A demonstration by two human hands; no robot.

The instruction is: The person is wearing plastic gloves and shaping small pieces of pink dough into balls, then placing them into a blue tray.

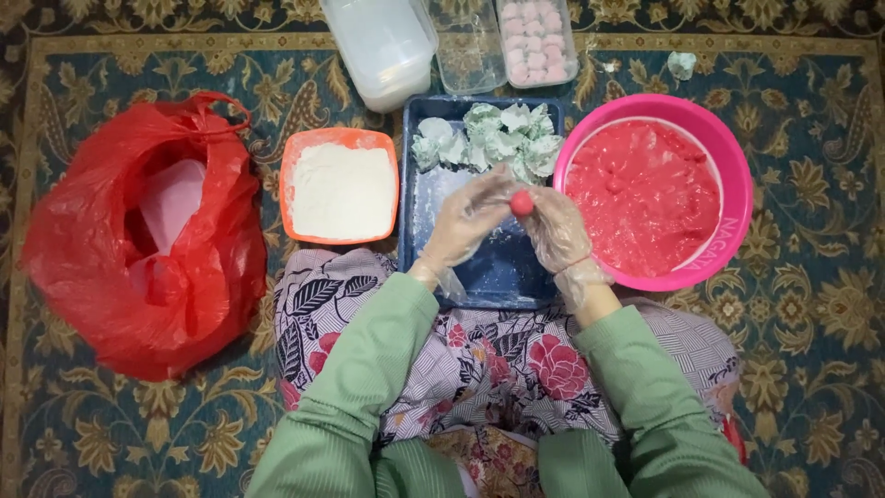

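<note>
We've got both gloved hands over the blue tray (502,267): left hand (466,221) and right hand (551,229) grip pinched on 1 small red dough ball (522,203) btwn fingertips. Pink basin (737,175) of red dough sits just right, orange flour tub (339,138) left, both in easy reach.

Thin crinkled clear plastic gloves cover both hands, the red bag (138,240) is glossy wrinkled plastic, the pink bowl (737,166) smooth plastic, the flour (341,192) matt powder, the carpet (811,369) woven cloth.
</note>
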